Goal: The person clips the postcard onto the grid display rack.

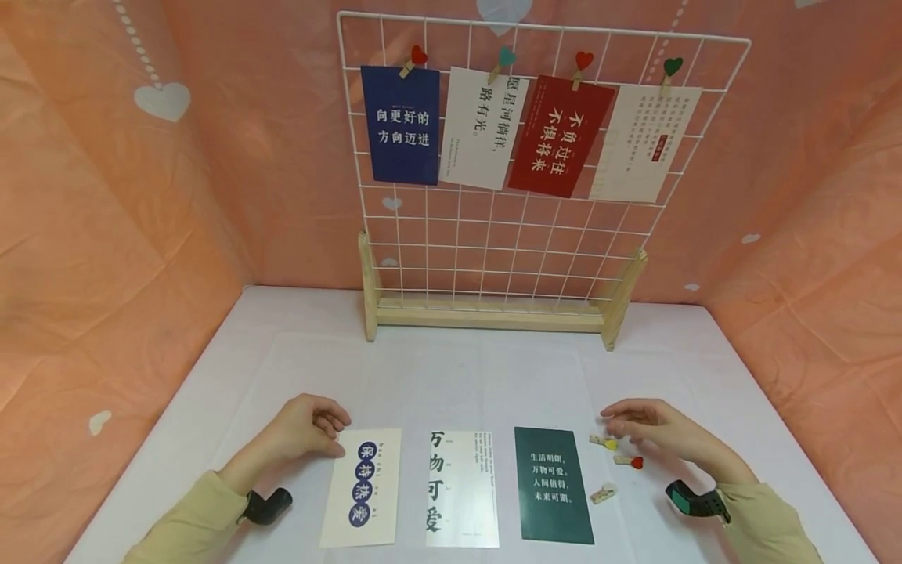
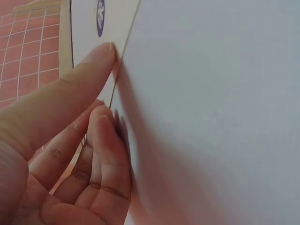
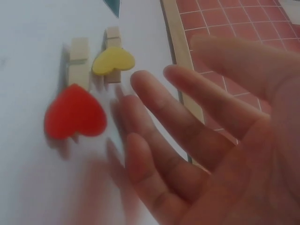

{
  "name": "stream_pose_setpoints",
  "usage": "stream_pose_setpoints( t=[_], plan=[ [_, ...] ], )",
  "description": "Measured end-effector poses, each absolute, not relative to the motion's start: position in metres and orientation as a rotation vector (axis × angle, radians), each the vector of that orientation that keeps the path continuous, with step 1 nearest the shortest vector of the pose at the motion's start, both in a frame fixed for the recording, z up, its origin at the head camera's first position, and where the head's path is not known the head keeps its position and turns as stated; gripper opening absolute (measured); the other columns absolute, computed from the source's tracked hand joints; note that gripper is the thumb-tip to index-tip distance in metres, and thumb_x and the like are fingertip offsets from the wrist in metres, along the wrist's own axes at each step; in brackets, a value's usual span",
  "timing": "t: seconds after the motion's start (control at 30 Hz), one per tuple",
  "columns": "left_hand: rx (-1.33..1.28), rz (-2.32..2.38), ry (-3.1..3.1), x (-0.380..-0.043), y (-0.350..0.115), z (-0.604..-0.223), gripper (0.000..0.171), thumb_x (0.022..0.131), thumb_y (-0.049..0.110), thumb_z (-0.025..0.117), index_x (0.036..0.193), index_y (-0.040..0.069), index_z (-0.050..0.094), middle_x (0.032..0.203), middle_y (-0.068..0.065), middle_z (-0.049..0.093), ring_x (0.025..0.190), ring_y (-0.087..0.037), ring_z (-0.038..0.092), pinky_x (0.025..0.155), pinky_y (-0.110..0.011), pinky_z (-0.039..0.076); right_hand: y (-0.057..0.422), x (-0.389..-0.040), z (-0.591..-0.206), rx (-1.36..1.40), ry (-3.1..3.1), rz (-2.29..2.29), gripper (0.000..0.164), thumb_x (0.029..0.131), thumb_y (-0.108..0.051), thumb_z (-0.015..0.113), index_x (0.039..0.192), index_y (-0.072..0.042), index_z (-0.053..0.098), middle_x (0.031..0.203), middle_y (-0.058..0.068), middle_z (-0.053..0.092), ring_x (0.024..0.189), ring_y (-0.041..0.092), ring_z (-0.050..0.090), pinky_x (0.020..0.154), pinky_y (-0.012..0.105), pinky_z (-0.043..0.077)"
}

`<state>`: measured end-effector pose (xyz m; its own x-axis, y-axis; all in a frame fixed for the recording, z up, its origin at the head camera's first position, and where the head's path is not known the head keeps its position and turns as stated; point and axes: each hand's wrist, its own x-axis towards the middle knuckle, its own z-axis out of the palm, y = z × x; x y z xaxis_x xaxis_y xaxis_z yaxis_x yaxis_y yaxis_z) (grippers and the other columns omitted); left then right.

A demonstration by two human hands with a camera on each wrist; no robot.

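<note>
On the table (image 1: 451, 384) before us, the cream card (image 1: 362, 487) reads 保持热爱, the white card (image 1: 462, 489) 万物可爱. We cannot tell whether the left hand (image 1: 310, 427) grips the cream card's corner; the right hand (image 1: 651, 427), fingers spread, hangs near the red-heart clip (image 1: 629, 462). Beyond, the hung red card (image 1: 561, 137) reads 不负过往 不惧将来.

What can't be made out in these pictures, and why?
Head: fine print on the rightmost hanging card, too small to read.
Left wrist: most of the card with blue circles, cut off by the top edge.
Left wrist: whether the left hand grips it; its fingers hide any contact beneath.
Right wrist: most of the green card, beyond the top edge.
</note>
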<state>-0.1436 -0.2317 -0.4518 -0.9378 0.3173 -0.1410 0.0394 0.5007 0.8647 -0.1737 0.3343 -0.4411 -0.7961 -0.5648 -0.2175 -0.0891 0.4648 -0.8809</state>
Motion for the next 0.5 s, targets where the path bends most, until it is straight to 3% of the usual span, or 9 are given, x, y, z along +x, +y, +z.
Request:
stream_pose_setpoints(
  t=[0.5],
  plan=[
    [0.366,1.264,2.518,-0.1453,-0.2265,-0.4449,0.033,0.062,-0.001,0.087,0.087,-0.001,0.067,0.074,-0.006,0.055,0.065,-0.017,0.049,0.052,-0.021,0.044,0.3355,-0.1726,-0.4448,-0.546,2.241,-1.28,0.034,0.097,-0.015,0.057,0.125,0.004,0.056,0.119,0.02,0.061,0.099,0.019,0.062,0.081,0.025,0.052]
  ],
)
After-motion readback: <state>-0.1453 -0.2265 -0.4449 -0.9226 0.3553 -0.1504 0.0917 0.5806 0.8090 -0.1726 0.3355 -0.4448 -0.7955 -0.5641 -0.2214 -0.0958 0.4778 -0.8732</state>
